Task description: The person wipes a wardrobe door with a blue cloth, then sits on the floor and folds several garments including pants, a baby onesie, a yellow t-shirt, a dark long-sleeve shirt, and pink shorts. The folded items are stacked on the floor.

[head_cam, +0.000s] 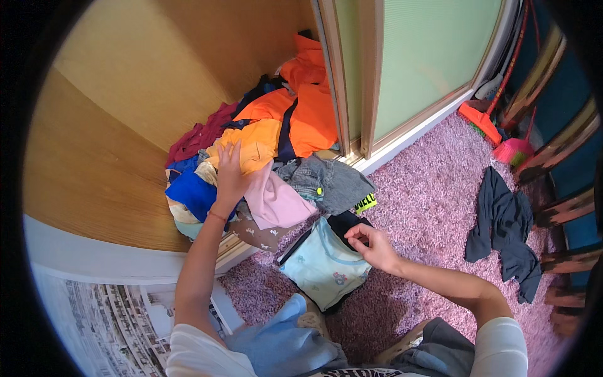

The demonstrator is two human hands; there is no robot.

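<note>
My left hand point(231, 175) lies with extended fingers on a yellow garment point(258, 143) in a heap of clothes at the wardrobe opening. Below its wrist are a bright blue cloth point(192, 194) and a pink garment point(278, 200). My right hand point(377, 247), fingers loosely curled and nothing visible between them, hovers at or touches the right edge of a pale aqua printed shirt point(320, 266). That shirt lies flat over dark cloth point(347, 221) on the carpet. Grey denim point(332, 181) spills from the heap beside it.
Orange clothing point(306, 110) and a maroon garment point(202, 134) fill the heap's back. A green sliding door point(433, 61) stands to the right. Beyond the pink carpet point(419, 198) are dark clothing point(504, 231), an orange broom point(480, 122), a pink brush point(513, 150) and wooden slats point(567, 207).
</note>
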